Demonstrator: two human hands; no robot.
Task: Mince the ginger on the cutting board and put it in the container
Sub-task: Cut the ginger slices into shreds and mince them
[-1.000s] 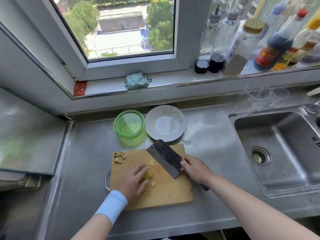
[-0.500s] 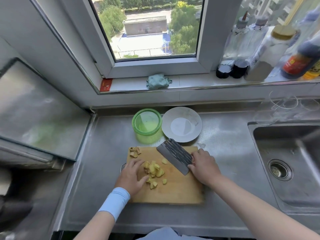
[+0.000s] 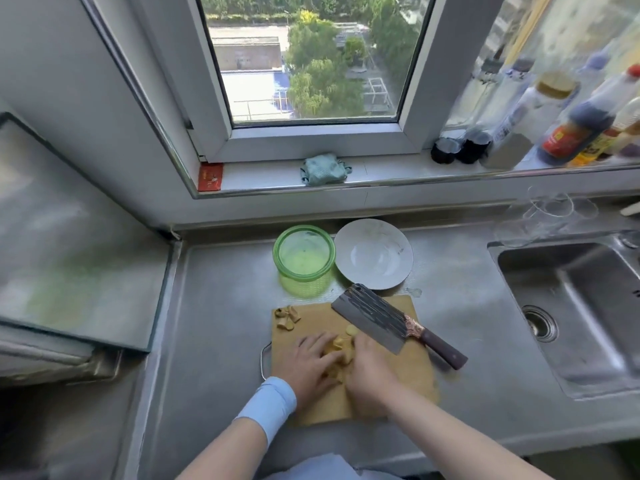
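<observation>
Our left hand point(image 3: 310, 367) and right hand point(image 3: 370, 374) cup the ginger point(image 3: 337, 344) between curled fingers on the cutting board point(image 3: 412, 372). The knife point(image 3: 372, 317) lies flat just beside.
</observation>
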